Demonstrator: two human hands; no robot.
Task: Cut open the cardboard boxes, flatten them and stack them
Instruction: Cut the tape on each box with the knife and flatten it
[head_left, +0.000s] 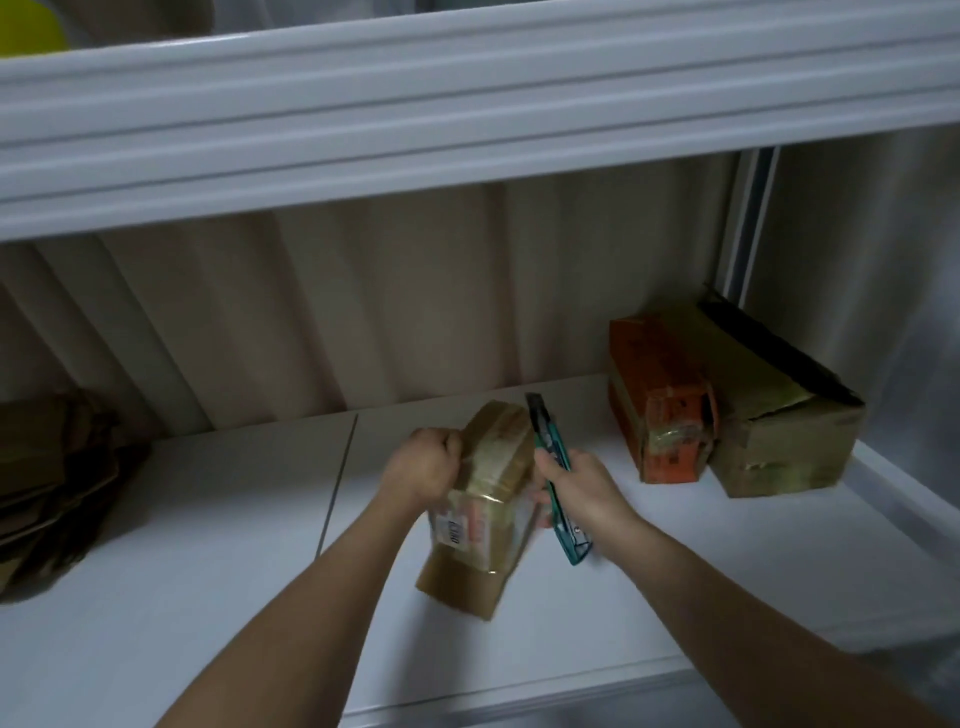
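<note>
A small brown cardboard box (483, 514) with clear tape and a white label stands tilted on the white shelf (208, 597). My left hand (423, 462) grips its upper left edge. My right hand (582, 488) is on the box's right side, closed around a teal utility knife (553, 467) whose tip points up and away beside the box top. At the right end of the shelf sit an orange taped box (660, 405) and a larger brown box (769, 415), touching each other.
A stack of flattened cardboard (52, 478) lies at the shelf's left end. A white upper shelf beam (467, 114) runs overhead. A corrugated wall (363, 312) closes the back, and a white upright post (748, 218) stands at the right.
</note>
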